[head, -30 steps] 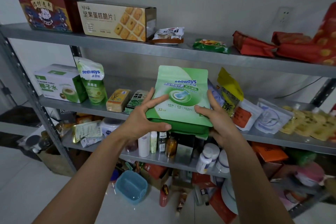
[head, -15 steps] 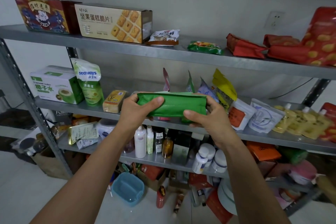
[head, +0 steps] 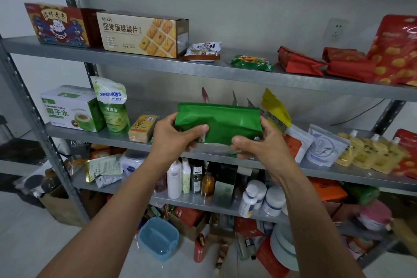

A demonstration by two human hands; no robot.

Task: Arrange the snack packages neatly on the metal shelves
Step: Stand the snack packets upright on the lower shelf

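- The left hand [head: 173, 137] curls round the left end of the green pouch [head: 225, 122], thumb [head: 199, 129] pressed on its near face. The right hand [head: 261, 149] pinches the right end, thumb under the lower edge.
- The pouch lies sideways, base toward the camera, held over the front edge of the middle metal shelf [head: 101, 139].
- It looks light and pliable. The film is glossy, creased and probably slippery, so gripping both ends beside the stiffer base fold seems safest.
- On the same shelf, a yellow block packet [head: 142, 128] sits left of it and a crinkled yellow pouch [head: 274, 108] right.
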